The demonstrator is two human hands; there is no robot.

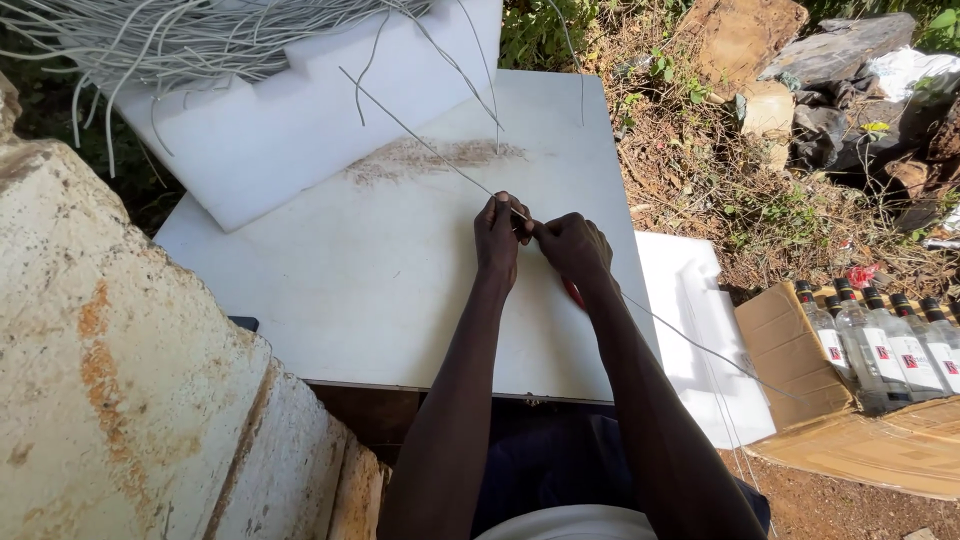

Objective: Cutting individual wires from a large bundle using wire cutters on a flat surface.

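carton (790, 330) — clear bottles (880, 345) inside

On the flat white board worktop (380, 290) a stepped white foam block (290, 110) lies at the far left under a bundle of thin grey wires (170, 35), while an open brown cardboard box (860, 420) of clear glass bottles (890, 345) sits on the ground to the right.
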